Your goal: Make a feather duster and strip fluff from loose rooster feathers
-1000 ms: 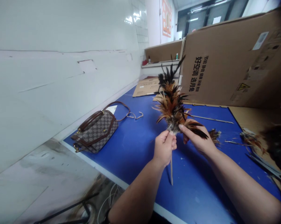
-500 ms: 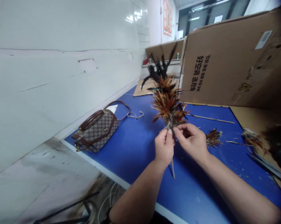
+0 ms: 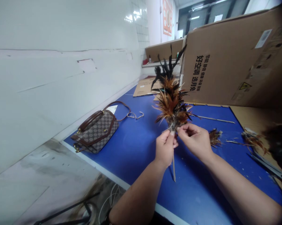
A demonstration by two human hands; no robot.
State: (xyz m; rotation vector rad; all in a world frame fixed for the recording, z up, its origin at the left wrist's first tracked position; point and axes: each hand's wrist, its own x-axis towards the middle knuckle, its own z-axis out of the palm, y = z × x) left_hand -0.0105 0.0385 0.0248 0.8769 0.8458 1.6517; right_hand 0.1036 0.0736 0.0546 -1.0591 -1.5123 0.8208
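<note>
Spreading wide, the blue surface (image 3: 136, 156) runs toward a large cardboard box (image 3: 221, 62); over the surface a feather duster (image 3: 170, 104) points upward, the left hand (image 3: 164, 149) gripping its stick, the right hand (image 3: 195, 140) pinching its feathered base.

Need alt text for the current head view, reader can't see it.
A person's left hand grips a thin stick just below its bundle of brown and black feathers, while the right hand touches the feathers' base, above a blue tabletop. A patterned handbag lies to the left; a large cardboard box stands behind, to the right.
</note>
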